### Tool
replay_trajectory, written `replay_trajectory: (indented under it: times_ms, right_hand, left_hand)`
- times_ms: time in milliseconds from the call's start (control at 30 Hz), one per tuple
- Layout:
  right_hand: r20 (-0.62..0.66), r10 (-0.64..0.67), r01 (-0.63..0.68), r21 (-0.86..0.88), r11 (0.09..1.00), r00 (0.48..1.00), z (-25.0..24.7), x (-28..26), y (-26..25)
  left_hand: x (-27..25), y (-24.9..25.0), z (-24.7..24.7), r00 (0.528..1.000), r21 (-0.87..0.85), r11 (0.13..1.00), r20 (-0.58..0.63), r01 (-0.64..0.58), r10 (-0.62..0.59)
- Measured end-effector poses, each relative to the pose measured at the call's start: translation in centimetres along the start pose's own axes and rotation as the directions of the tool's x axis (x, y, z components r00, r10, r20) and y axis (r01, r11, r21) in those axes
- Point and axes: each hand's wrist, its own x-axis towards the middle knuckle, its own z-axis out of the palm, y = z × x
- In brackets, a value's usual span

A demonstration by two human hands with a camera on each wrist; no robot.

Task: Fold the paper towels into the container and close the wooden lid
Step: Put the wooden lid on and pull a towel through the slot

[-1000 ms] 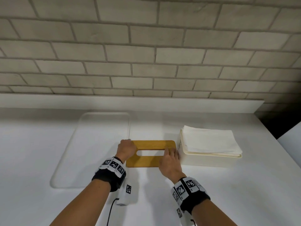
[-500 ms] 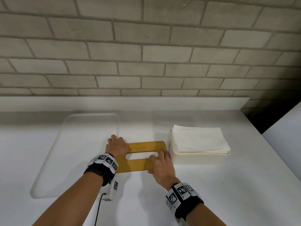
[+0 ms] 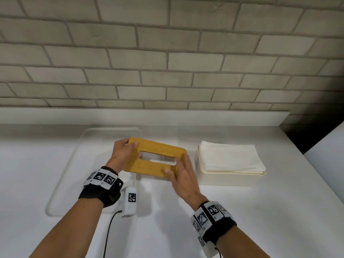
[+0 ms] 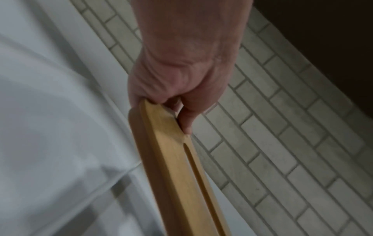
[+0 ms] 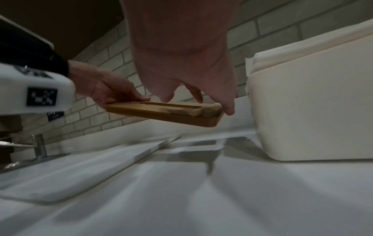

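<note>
A wooden lid (image 3: 160, 148) with a long slot hangs tilted above the white counter, its left end higher. My left hand (image 3: 123, 151) grips the lid's left end, thumb on top. My right hand (image 3: 181, 170) holds the right end, fingers over the top and thumb on the near edge. The left wrist view shows the lid (image 4: 171, 167) edge-on, pinched by the left hand (image 4: 175, 71). Just right of the lid stands the cream container (image 3: 229, 178), open, with a folded stack of paper towels (image 3: 229, 155) rising above its rim. In the right wrist view the lid (image 5: 161, 111) hangs left of the container (image 5: 312, 103).
A flat white tray (image 3: 78, 164) lies on the counter to the left, under the lid's left end. A brick wall and low backsplash ledge (image 3: 167, 116) close off the back. The counter ends at the right beyond the container. A tap (image 5: 38, 146) stands far left.
The lid lay flat on the counter with both hands on its ends; now both hands hold it lifted off the surface and tilted, slightly nearer the container.
</note>
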Motion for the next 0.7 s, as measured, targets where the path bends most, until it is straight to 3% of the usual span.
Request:
replay_trajectory:
  times_ms: [167, 333, 467, 600, 700]
  right_hand:
    - [-0.26, 0.087, -0.015, 0.267, 0.963, 0.962, -1.9, 0.7, -1.0]
    - [-0.423, 0.129, -0.017, 0.258, 0.966, 0.897, -6.8, 0.4, -1.6]
    - [-0.497, 0.202, -0.082, 0.253, 0.964, 0.844, -13.0, 0.2, 2.0]
    - [-0.559, 0.265, -0.16, 0.229, 0.96, 0.786, -18.2, -0.5, 7.7]
    - [-0.538, 0.353, -0.252, 0.254, 0.934, 0.765, -20.3, -0.6, 11.4]
  left_hand:
    - [-0.4, 0.8, -2.3, 0.999, -0.038, 0.998, -0.001, 0.042, -0.042]
    - [-2.2, 2.7, -0.3, 0.994, -0.124, 0.989, 0.081, 0.083, -0.073]
    - [-3.4, 4.2, 5.9, 0.986, -0.197, 0.978, 0.167, 0.065, -0.032]
    - [-5.3, 5.0, 14.5, 0.995, -0.002, 0.997, 0.076, -0.071, 0.071]
    - [-6.4, 5.3, 19.3, 0.997, 0.163, 0.984, 0.044, -0.067, 0.06]
